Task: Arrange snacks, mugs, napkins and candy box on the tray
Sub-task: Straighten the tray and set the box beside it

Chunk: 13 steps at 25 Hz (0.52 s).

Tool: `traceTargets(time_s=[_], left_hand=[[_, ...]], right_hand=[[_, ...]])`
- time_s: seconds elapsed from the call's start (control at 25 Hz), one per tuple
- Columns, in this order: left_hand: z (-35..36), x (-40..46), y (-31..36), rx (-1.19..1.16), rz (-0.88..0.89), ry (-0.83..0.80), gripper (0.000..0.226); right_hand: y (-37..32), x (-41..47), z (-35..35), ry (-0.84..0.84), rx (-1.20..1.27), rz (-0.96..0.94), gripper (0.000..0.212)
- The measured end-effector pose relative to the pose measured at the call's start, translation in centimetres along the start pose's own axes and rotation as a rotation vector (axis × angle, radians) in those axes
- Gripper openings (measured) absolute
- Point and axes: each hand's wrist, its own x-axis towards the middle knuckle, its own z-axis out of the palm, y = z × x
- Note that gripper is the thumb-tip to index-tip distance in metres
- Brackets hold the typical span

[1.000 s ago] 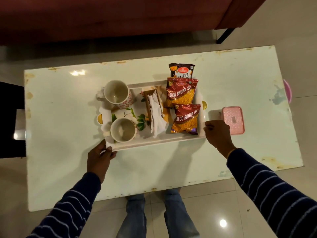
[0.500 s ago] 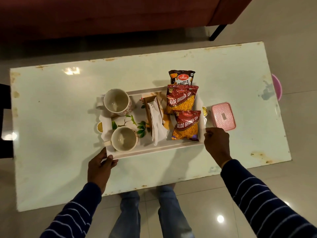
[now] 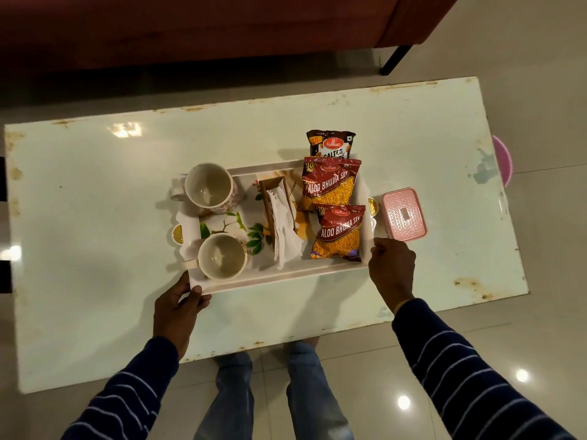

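Candy box (image 3: 403, 213), pink and lidded, sits on the table (image 3: 95, 217) just outside the tray's right end, the one item not yet aboard. Its long axis runs away from the person, roughly square to the tray's long side. The tray (image 3: 286, 281) lies crosswise in front of the person and already carries two mugs (image 3: 208, 188) at the left, napkins (image 3: 284, 227) in a holder at the middle and snack packets (image 3: 340, 233) at the right, the farthest packet overhanging the far rim. The right hand (image 3: 392, 268) is curled around the tray's near right corner, its knuckles just short of the box and far nearer to it than the other hand. The left hand (image 3: 178, 309) pinches the near left corner, thumb on top of the rim. Judged from this layout, the box calls for a short reach forward by the right hand, then a lift leftward over the rim, where free space is tight beside the packets.
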Motion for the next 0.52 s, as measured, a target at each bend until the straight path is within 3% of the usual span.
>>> traceTargets(time_s=[0.52], left_hand=[[0.08, 0.01, 0.05, -0.010, -0.009, 0.008, 0.039]], right_hand=[[0.30, -0.53, 0.05, 0.020, 0.121, 0.042, 0.027]])
